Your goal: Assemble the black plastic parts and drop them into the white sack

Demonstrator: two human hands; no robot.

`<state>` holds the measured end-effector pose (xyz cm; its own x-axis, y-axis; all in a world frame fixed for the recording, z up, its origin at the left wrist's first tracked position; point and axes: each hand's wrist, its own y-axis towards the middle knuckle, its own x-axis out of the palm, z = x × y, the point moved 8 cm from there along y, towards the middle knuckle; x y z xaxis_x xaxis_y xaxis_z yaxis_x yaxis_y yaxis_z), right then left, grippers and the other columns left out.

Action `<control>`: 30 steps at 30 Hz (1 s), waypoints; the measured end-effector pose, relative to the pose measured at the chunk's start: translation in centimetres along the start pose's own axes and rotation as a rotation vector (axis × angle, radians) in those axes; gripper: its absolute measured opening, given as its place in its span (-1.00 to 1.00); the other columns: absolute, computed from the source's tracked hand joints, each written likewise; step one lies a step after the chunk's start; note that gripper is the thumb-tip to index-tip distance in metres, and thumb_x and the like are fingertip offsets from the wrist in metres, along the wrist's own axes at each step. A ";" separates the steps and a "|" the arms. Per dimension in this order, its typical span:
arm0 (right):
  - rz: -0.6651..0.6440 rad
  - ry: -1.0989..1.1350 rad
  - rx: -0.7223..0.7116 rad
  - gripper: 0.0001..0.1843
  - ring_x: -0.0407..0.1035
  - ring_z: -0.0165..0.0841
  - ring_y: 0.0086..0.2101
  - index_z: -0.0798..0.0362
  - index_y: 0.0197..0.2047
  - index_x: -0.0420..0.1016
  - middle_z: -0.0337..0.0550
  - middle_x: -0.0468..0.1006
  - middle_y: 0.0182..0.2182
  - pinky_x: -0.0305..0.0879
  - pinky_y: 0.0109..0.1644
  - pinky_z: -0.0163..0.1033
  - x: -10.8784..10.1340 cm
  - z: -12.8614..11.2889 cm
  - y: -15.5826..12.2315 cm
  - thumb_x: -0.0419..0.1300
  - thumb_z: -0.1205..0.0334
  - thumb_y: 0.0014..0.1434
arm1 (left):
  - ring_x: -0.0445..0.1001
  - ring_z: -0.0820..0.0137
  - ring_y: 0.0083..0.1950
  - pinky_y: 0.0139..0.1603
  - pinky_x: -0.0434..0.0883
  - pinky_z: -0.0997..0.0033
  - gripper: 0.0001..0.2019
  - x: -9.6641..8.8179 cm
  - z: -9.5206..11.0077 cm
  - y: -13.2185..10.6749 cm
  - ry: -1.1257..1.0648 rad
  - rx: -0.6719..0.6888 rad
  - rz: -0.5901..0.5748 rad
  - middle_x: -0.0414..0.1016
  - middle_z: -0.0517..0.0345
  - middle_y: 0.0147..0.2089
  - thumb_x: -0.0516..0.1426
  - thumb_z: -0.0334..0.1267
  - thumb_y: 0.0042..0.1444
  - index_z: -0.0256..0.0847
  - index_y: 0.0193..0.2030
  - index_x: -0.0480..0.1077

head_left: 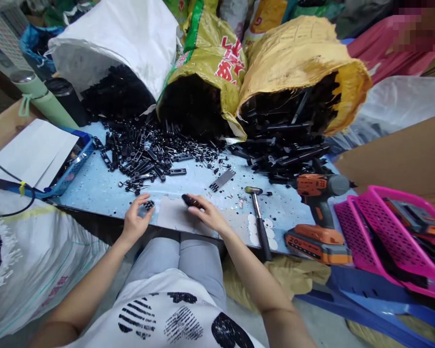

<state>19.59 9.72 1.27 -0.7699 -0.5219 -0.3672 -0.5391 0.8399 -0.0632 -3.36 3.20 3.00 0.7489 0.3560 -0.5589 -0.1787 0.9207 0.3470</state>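
2 hands work at the near edge of the counter [107, 181] in the head view, the only one to hand. Left hand [135, 224]: thumb and fingers closed round a small dark block [149, 205] with pale spots or gaps on it; which, I can't make out. Right hand [207, 213]: fingers curled over a dark elongated piece [189, 200], thumb underneath, gripping. Pieces well apart, a pale board [176, 216] lying between and below them.

On handling, my judgement: bring the 2 pieces together low over the board, so anything slipping lands on it rather than on the lap. Pinch lightly near the ends, leaving the faces visible. Turn the pieces with the fingertips, not the whole arm. Danger, I'd guess: a slip sends a part into the heap of black parts [141, 157] beyond, where it would be hard to pick out again. Flat grey comb-like piece [222, 180] lies past the right hand, untouched; hammer [261, 232] rests to the right, handle toward the body, also untouched.

Pose: left forearm [94, 278] rises from the lower left, angled inward; left palm faces inward, fingertips up. Right forearm [252, 270] slants in from the lower right, back of the hand mostly up. Both wrists near the counter edge; whether either rests on it, I can't tell.
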 end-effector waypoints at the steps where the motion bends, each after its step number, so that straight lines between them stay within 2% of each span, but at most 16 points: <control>1: -0.099 -0.148 -0.111 -0.55 0.34 -0.24 -0.08 -0.03 0.11 0.37 -0.08 0.47 -0.09 0.21 0.10 -0.03 0.8 -1.3 -0.9 0.16 0.05 0.16 | 0.42 0.28 0.02 0.07 0.35 0.23 -0.77 0.2 0.6 0.3 -0.052 0.014 -0.001 0.44 -0.02 -0.04 0.09 -0.19 0.16 -0.20 -0.06 0.31; 3: -0.261 -0.422 -0.253 -0.67 0.25 -0.20 0.04 -0.09 0.03 0.45 -0.11 0.45 -0.03 -0.05 0.25 0.10 2.1 -2.5 -2.8 0.13 0.25 0.18 | 0.45 0.30 -0.06 0.00 0.38 0.29 -0.75 1.3 1.8 1.0 -0.087 0.035 -0.064 0.47 0.02 -0.12 0.11 -0.16 0.15 -0.19 -0.07 0.34; 4: -0.285 -0.532 -0.269 -0.69 0.22 -0.19 0.06 -0.10 -0.04 0.50 -0.12 0.45 -0.02 -0.12 0.26 0.13 2.4 -2.6 -3.4 0.09 0.33 0.19 | 0.46 0.30 -0.09 -0.04 0.38 0.32 -0.75 1.9 2.3 1.3 -0.085 0.037 -0.106 0.47 0.03 -0.15 0.13 -0.14 0.13 -0.18 -0.08 0.35; 5: -0.252 -0.623 -0.245 -0.68 0.21 -0.18 0.06 -0.09 -0.09 0.52 -0.11 0.44 -0.01 -0.11 0.26 0.14 2.2 -2.3 -3.6 0.03 0.38 0.20 | 0.46 0.30 -0.12 -0.06 0.38 0.34 -0.74 2.6 2.6 1.5 -0.077 0.029 -0.145 0.47 0.04 -0.17 0.15 -0.12 0.11 -0.17 -0.10 0.36; 7: -0.051 -0.744 -0.096 -0.68 0.20 -0.12 0.05 -0.04 -0.03 0.48 -0.01 0.38 0.05 0.06 0.17 0.10 0.8 -1.2 -3.0 0.03 0.31 0.21 | 0.47 0.30 -0.14 -0.10 0.38 0.37 -0.73 3.8 3.2 1.6 -0.055 -0.010 -0.213 0.48 0.07 -0.19 0.15 -0.10 0.11 -0.17 -0.10 0.37; 9: 0.178 -0.791 0.101 -0.52 0.22 -0.04 0.01 0.03 0.15 0.34 0.14 0.35 0.04 0.21 0.03 0.06 -0.7 0.2 -2.4 0.11 0.11 0.17 | 0.47 0.31 -0.13 -0.07 0.37 0.36 -0.72 4.8 3.6 1.7 -0.039 -0.048 -0.252 0.49 0.06 -0.16 0.07 -0.11 0.18 -0.16 -0.02 0.37; 11: 0.288 -0.716 0.209 -0.36 0.27 -0.02 -0.03 0.06 0.24 0.23 0.18 0.37 -0.02 0.24 -0.01 0.05 -1.0 1.2 -1.7 0.12 -0.01 0.14 | 0.47 0.32 -0.13 -0.03 0.36 0.33 -0.67 5.5 4.2 1.6 -0.064 -0.062 -0.277 0.48 0.04 -0.14 -0.05 -0.14 0.27 -0.17 0.07 0.37; 12: 0.292 -0.605 0.215 -0.38 0.30 -0.06 -0.06 0.05 0.24 0.22 0.14 0.40 -0.06 0.26 -0.02 0.02 -0.7 1.5 -1.3 0.08 -0.01 0.17 | 0.47 0.34 -0.17 -0.04 0.36 0.33 -0.64 5.9 4.5 1.5 -0.099 -0.070 -0.299 0.47 0.02 -0.14 -0.09 -0.16 0.28 -0.18 0.10 0.36; 14: 0.272 -0.236 0.208 -0.45 0.39 -0.19 -0.18 0.00 0.24 0.21 0.03 0.45 -0.15 0.33 -0.10 -0.07 0.2 1.8 -0.7 -0.08 -0.01 0.25 | 0.44 0.44 -0.38 -0.18 0.40 0.37 -0.61 6.9 4.7 1.2 -0.202 -0.124 -0.355 0.45 0.03 -0.18 -0.08 -0.15 0.28 -0.20 0.14 0.35; 16: 0.243 0.181 0.229 -0.40 0.42 -0.29 -0.36 -0.02 0.28 0.14 -0.08 0.48 -0.30 0.39 -0.26 -0.14 1.3 1.9 -0.7 -0.19 -0.10 0.27 | 0.33 0.54 -0.55 -0.37 0.40 0.44 -0.58 7.8 4.6 0.9 -0.303 -0.209 -0.394 0.43 0.06 -0.20 -0.02 -0.12 0.25 -0.22 0.18 0.32; 17: 0.237 0.343 0.252 -0.35 0.40 -0.32 -0.43 -0.02 0.29 0.11 -0.13 0.47 -0.38 0.40 -0.34 -0.17 1.8 1.9 -0.8 -0.20 -0.16 0.26 | 0.31 0.55 -0.56 -0.42 0.38 0.46 -0.57 8.1 4.6 0.8 -0.334 -0.232 -0.392 0.43 0.06 -0.20 0.01 -0.12 0.23 -0.22 0.19 0.32; 19: 0.228 0.519 0.272 -0.25 0.37 -0.35 -0.50 0.00 0.31 0.11 -0.20 0.42 -0.50 0.39 -0.40 -0.20 2.2 1.8 -1.2 -0.14 -0.27 0.20 | 0.37 0.49 -0.45 -0.35 0.40 0.46 -0.58 8.2 5.2 0.9 -0.328 -0.200 -0.359 0.43 0.06 -0.20 0.04 -0.15 0.21 -0.21 0.18 0.33; 22: 0.196 0.466 0.189 -0.26 0.34 -0.40 -0.52 -0.03 0.27 0.20 -0.20 0.43 -0.46 0.38 -0.38 -0.21 1.3 1.0 -1.5 -0.02 -0.28 0.15 | 0.41 0.36 -0.20 -0.12 0.39 0.37 -0.62 8.0 6.9 0.9 -0.228 -0.046 -0.352 0.43 0.03 -0.22 0.04 -0.19 0.21 -0.19 0.15 0.37; 26: 0.117 0.144 -0.017 -0.42 0.31 -0.45 -0.47 -0.08 0.19 0.34 -0.16 0.41 -0.28 0.37 -0.27 -0.23 -0.6 -0.5 -1.8 0.05 -0.15 0.18 | 0.39 0.33 -0.18 -0.08 0.38 0.33 -0.62 8.1 8.2 0.3 -0.132 0.037 -0.366 0.40 0.02 -0.23 0.01 -0.19 0.24 -0.17 0.16 0.36; 28: 0.126 0.068 -0.074 -0.44 0.31 -0.44 -0.45 -0.09 0.20 0.32 -0.15 0.39 -0.26 0.37 -0.23 -0.22 -1.0 -1.0 -2.1 0.04 -0.12 0.20 | 0.39 0.34 -0.17 -0.08 0.38 0.33 -0.62 8.1 8.7 0.1 -0.134 0.046 -0.306 0.39 0.01 -0.21 -0.02 -0.18 0.26 -0.17 0.17 0.35; 30: 0.183 0.071 -0.095 -0.43 0.30 -0.44 -0.46 -0.09 0.24 0.27 -0.12 0.38 -0.23 0.37 -0.26 -0.22 -0.8 -1.4 -2.3 -0.01 -0.11 0.23 | 0.40 0.34 -0.14 -0.06 0.38 0.34 -0.62 7.9 9.2 0.0 -0.159 0.038 -0.198 0.39 -0.01 -0.19 -0.06 -0.18 0.28 -0.17 0.17 0.33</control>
<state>20.99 7.95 3.04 -0.8782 -0.3741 -0.2979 -0.4154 0.9054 0.0879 8.45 4.54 5.48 0.8582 0.1374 -0.4947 0.0031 0.9621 0.2727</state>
